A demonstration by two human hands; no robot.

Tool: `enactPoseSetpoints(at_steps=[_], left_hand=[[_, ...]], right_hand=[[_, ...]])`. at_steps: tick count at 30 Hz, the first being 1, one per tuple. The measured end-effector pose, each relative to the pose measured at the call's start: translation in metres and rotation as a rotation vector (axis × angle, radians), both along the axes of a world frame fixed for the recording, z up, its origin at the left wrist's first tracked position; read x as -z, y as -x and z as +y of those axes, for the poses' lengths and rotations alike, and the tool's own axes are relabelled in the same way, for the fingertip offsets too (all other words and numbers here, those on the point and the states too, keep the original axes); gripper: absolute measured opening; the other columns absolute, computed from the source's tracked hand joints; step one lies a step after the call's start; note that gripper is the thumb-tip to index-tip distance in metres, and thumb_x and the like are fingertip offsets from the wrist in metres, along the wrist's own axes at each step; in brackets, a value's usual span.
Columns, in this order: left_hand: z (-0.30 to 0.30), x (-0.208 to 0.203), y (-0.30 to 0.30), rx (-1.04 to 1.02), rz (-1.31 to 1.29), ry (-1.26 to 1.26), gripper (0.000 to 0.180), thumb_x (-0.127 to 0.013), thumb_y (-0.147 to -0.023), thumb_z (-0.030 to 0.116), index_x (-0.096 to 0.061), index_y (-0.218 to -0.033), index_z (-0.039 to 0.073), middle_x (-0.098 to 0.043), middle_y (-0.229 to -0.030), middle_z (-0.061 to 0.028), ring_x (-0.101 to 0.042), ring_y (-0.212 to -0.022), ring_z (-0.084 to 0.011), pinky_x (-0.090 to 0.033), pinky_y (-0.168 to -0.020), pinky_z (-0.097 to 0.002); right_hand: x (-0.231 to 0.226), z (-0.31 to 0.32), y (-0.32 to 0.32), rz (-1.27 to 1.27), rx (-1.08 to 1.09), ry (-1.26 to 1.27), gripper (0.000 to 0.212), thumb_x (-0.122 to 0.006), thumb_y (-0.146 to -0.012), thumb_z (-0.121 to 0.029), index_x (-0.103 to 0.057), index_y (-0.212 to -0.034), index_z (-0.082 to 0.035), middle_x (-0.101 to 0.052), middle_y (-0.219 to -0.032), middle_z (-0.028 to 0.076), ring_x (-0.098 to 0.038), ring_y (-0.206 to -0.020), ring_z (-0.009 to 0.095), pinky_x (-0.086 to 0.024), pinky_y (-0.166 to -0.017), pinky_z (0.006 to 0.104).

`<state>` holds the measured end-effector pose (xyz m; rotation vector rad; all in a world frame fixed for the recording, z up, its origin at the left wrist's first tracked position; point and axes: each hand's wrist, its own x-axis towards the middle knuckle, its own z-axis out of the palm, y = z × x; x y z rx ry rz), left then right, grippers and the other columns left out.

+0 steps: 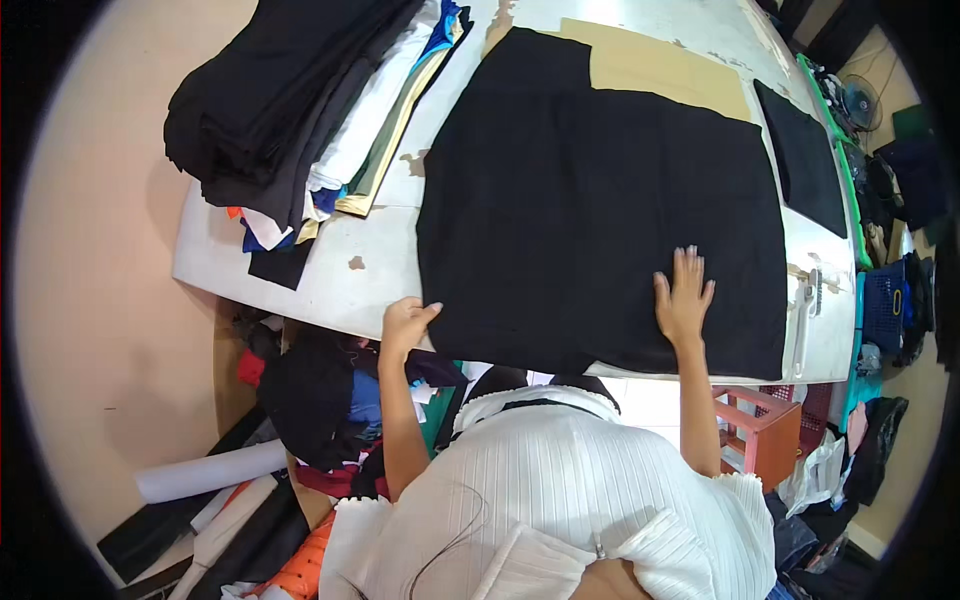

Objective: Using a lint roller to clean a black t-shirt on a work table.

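A large black cloth (590, 220) lies spread flat on the white table, its near edge hanging slightly over the front. At its near left corner my left hand (408, 325) is closed, with curled fingers and the thumb pinching the cloth's edge. My right hand (684, 300) rests palm down on the right part of the cloth, open with fingers stretched out. Under the far edge of the black cloth shows a beige cloth piece (665, 70). A smaller folded black cloth (803, 155) lies apart on the right.
A tall pile of folded fabrics (270, 110), mostly black, stands at the table's far left. A pale ruler-like tool (806, 320) lies near the right edge of the worn table (345, 285). Below are heaped cloths (310, 400), a white roll (210, 472) and a reddish stool (765, 425).
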<state>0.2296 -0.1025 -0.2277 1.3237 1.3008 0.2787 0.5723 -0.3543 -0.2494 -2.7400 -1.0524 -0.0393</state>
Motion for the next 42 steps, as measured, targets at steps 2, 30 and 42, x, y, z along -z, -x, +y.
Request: enactPoseSetpoints(at_steps=[2, 30, 42], left_hand=[[0.006, 0.0, 0.005, 0.132, 0.086, -0.053, 0.022, -0.071, -0.075, 0.014, -0.061, -0.078, -0.005, -0.058, -0.06, -0.0038, -0.05, -0.05, -0.0091, -0.039, -0.046, -0.0234], [0.185, 0.04, -0.113, 0.146, -0.03, -0.338, 0.053, -0.069, -0.074, 0.044, -0.063, -0.077, -0.008, -0.061, -0.063, -0.0126, -0.057, -0.057, -0.0187, -0.045, -0.059, -0.0321], [0.212, 0.023, -0.146, 0.12, 0.07, -0.626, 0.034, -0.063, -0.083, 0.029, -0.057, -0.078, -0.004, -0.053, -0.054, -0.01, -0.049, -0.049, -0.0201, -0.041, -0.053, -0.0337]], right_hand=[[-0.002, -0.002, -0.006, 0.028, 0.157, 0.045, 0.059, -0.038, -0.092, -0.044, -0.026, -0.14, -0.012, -0.019, -0.148, 0.011, -0.017, -0.137, 0.027, -0.011, -0.106, 0.0545], [-0.018, 0.209, 0.142, 0.075, -0.54, -0.129, 0.064, -0.048, -0.084, -0.043, -0.041, -0.128, 0.003, -0.034, -0.138, 0.019, -0.028, -0.13, 0.035, -0.019, -0.103, 0.056], [0.0, 0.265, 0.002, -0.076, -0.407, -0.098, 0.062, -0.041, -0.089, -0.043, -0.033, -0.135, -0.003, -0.026, -0.145, 0.012, -0.022, -0.135, 0.026, -0.014, -0.105, 0.0547]])
